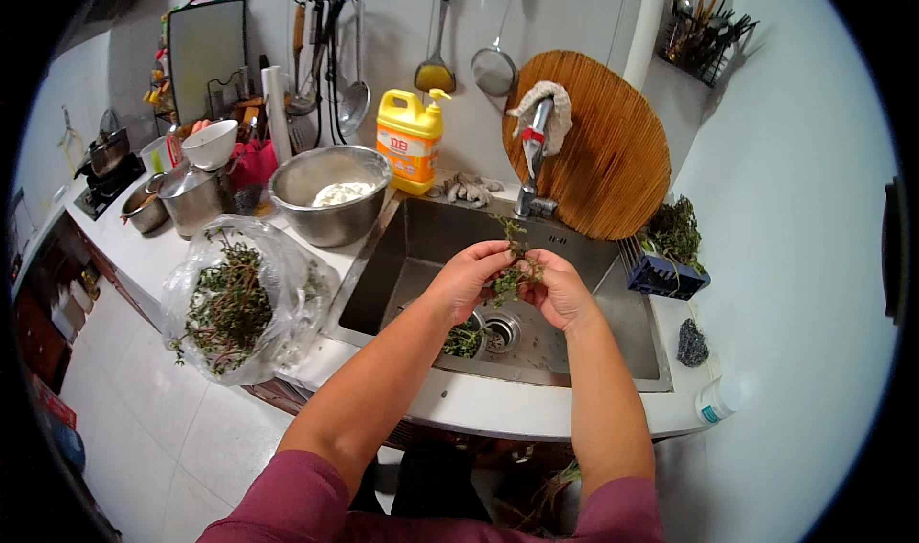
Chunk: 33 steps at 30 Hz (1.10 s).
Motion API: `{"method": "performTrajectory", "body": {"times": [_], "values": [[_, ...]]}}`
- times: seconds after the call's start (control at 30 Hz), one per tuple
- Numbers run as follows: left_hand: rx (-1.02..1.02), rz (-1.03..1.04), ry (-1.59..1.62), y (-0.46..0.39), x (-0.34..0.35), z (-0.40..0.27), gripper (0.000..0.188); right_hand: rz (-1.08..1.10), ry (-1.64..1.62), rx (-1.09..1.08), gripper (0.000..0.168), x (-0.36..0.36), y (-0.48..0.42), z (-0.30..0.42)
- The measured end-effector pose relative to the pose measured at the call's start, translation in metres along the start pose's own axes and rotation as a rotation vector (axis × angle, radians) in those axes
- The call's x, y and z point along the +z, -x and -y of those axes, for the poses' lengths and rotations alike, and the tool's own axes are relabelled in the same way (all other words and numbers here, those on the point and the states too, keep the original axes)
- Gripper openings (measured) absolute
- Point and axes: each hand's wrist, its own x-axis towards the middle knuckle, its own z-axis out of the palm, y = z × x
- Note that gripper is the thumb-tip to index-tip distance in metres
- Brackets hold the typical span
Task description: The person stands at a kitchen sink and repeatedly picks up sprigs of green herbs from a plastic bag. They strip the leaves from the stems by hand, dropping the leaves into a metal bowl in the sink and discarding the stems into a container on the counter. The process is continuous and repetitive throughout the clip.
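Note:
Over the stainless steel sink (589, 342), my left hand (470, 274) and my right hand (556, 288) both pinch a small bunch of leafy green stems (508, 284). The hands are close together, fingertips on the stems, with leaves sticking out above and below. Beneath my left forearm, more greens (463, 340) lie in a container in the sink, partly hidden by the arm. Beside it is the round drain (502, 330). On the counter at left, a clear plastic bag (294, 284) stands open, full of reddish-stemmed greens (233, 302).
A steel bowl (327, 216) holding something white stands left of the sink, near a yellow detergent jug (409, 144). Behind the sink rise a faucet (531, 162) with a cloth over it and a round wooden board (603, 148). A blue basket (668, 277) and scouring pad (692, 343) sit at right.

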Motion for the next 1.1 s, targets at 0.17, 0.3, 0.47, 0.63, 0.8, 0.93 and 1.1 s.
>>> {"method": "performTrajectory", "body": {"times": [0.17,0.3,0.47,0.63,0.8,0.93,1.1], "values": [[-0.009,0.081,0.084,-0.01,-0.007,0.021,0.02,-0.026,0.279,-0.017,0.015,0.003,0.002,-0.001],[-0.039,0.08,0.104,-0.003,-0.003,0.014,0.024,-0.028,0.341,-0.056,0.014,0.002,0.004,0.002],[-0.032,0.138,0.077,-0.007,-0.011,0.015,0.026,0.01,0.351,-0.088,0.016,-0.001,0.0,0.002],[-0.022,0.135,0.092,-0.003,-0.004,0.01,0.024,-0.022,0.375,-0.083,0.016,0.002,0.002,0.005],[0.014,0.177,0.108,-0.007,-0.006,0.013,0.023,-0.026,0.339,-0.082,0.019,0.002,0.003,0.004],[0.012,0.154,0.052,-0.006,-0.008,0.013,0.024,-0.016,0.332,-0.064,0.02,-0.001,0.001,0.002],[-0.018,0.159,0.076,-0.002,-0.003,0.009,0.022,-0.008,0.27,-0.053,0.026,-0.005,0.002,0.002]]}}
